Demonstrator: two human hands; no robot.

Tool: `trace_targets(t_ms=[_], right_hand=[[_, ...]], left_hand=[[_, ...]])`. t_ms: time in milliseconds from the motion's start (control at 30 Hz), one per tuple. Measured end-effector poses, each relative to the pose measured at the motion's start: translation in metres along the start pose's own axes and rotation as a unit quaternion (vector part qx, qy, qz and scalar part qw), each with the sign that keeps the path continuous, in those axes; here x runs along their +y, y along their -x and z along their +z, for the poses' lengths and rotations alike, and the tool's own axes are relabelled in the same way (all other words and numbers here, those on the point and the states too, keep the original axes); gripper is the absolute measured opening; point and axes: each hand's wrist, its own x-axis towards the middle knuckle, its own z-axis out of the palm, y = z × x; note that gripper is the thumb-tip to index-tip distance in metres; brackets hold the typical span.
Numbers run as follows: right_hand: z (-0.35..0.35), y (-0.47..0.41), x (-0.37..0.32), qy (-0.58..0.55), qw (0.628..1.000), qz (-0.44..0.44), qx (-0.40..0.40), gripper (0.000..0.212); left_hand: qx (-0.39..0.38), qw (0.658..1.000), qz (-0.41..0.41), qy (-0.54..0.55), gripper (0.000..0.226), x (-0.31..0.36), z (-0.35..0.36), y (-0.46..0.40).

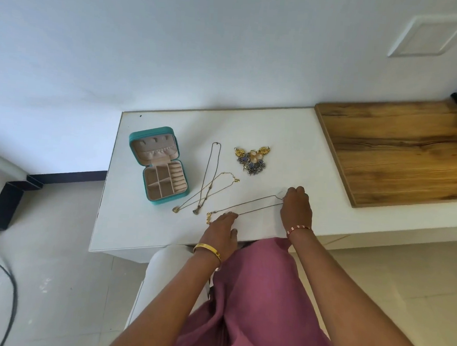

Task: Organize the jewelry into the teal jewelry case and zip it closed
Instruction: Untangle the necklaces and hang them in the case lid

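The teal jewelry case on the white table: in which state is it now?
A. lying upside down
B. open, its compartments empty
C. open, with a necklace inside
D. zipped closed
B: the teal jewelry case stands open with its lid up, its beige compartments hold nothing, and all three necklaces still lie on the white table.

I face a pale wall (176,49) over my white worktop (291,139); a wooden board (400,151) lies right, tiled floor (57,242) below.

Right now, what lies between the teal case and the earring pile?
Head view: two thin chain necklaces lie on the white table between the teal case and the earring pile.
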Motion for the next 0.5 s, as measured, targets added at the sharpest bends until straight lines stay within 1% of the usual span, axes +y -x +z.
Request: trace_targets(t_ms=[67,200,367,433,500], right_hand=[[0.000,0.000,0.002,-0.005,1.000,-0.003,0.000,0.025],[-0.001,0.005,0.013,-0.045,0.998,-0.017,0.026,0.016],[0.002,0.008,0.016,-0.009,0.997,-0.061,0.040,0.022],[0.006,0.006,0.013,0.018,0.998,-0.056,0.029,0.024],[0.008,0.004,0.012,-0.005,0.999,-0.028,0.034,0.021]], left_hand=[[-0.006,1.000,-0.003,-0.005,0.046,-0.001,-0.001,0.002],[-0.011,1.000,0.008,-0.010,0.048,-0.003,-0.001,0.002],[-0.004,1.000,0.015,0.011,0.049,-0.010,0.003,0.002],[-0.004,1.000,0.017,0.019,0.049,-0.013,0.004,0.003],[-0.005,1.000,0.017,0.022,0.049,-0.014,0.005,0.002]])
